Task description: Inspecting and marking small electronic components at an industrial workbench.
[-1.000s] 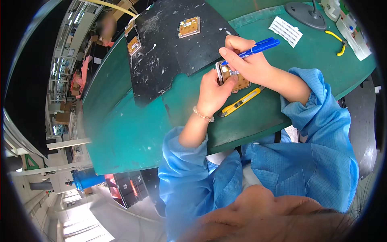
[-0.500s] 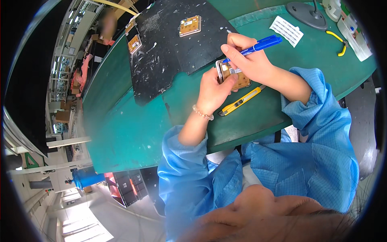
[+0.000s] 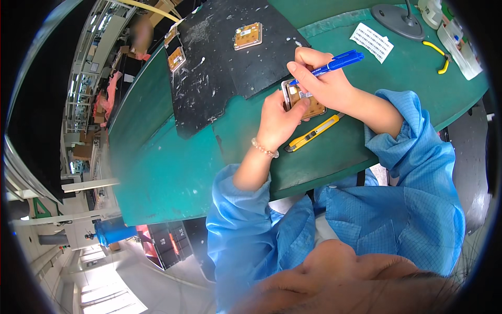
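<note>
My left hand (image 3: 281,118) is closed on a small rectangular module (image 3: 315,107), gold-brown with a clear or silvery rim, its thumb lying across the face. Pinched in my right hand (image 3: 328,83) is a blue pen (image 3: 342,60), slanting down so that its tip meets the module's upper left part. White labels show on the module, partly covered by my fingers. Just below the module, a yellow utility knife (image 3: 314,133) lies on the green mat (image 3: 235,152).
On a black sheet (image 3: 219,68) lie similar modules, one at the top middle (image 3: 248,36) and others at its left edge (image 3: 176,58). To the right are a printed label sheet (image 3: 372,42), yellow-handled pliers (image 3: 438,55), a round grey stand base (image 3: 398,22) and a white container (image 3: 460,52).
The whole view has shifted slightly. The pen has tilted a little in my right hand, its tip staying on the module; my left hand keeps its hold.
</note>
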A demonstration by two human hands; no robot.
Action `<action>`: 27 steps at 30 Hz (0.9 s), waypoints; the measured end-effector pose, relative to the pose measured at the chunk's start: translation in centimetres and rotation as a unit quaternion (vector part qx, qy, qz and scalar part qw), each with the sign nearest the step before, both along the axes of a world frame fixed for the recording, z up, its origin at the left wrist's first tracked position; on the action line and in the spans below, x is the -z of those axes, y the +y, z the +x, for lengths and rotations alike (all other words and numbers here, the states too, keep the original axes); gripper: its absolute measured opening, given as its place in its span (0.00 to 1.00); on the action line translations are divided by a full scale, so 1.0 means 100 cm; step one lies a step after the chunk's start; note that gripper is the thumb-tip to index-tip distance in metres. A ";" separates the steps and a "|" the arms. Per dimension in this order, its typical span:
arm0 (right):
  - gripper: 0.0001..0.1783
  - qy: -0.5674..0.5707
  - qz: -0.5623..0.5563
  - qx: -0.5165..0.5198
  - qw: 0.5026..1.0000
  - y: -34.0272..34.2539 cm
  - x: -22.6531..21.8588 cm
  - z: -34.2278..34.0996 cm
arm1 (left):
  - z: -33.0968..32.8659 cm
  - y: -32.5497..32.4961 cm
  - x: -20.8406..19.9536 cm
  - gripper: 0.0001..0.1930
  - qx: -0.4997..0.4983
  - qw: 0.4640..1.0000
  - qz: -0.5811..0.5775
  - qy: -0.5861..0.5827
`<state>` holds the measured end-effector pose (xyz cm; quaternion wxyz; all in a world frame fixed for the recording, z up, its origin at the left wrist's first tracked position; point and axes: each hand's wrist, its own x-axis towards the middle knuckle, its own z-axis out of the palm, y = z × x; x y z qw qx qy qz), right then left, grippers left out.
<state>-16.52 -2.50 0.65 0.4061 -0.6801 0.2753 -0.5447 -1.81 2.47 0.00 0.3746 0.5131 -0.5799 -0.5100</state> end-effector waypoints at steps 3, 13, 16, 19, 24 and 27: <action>0.15 -0.011 0.013 -0.006 1.000 0.001 -0.002 -0.002 | 0.000 0.000 0.001 0.09 0.000 1.000 0.002 -0.005; 0.13 -0.083 0.010 0.013 0.996 -0.008 -0.020 -0.025 | 0.018 -0.008 0.005 0.14 0.049 0.993 0.029 0.099; 0.15 -0.067 0.033 0.008 0.997 -0.012 -0.027 -0.038 | 0.029 -0.013 0.003 0.17 0.057 0.980 0.052 0.181; 0.12 0.042 -0.033 0.056 0.997 -0.013 -0.023 -0.033 | 0.035 -0.017 0.006 0.17 0.040 0.958 0.054 0.278; 0.32 0.150 -0.159 0.064 0.974 -0.009 -0.023 -0.025 | 0.038 -0.018 0.007 0.17 0.020 0.954 0.036 0.296; 0.55 0.240 -0.270 0.062 0.930 -0.005 -0.018 -0.013 | 0.038 -0.017 0.010 0.16 0.017 0.945 0.034 0.325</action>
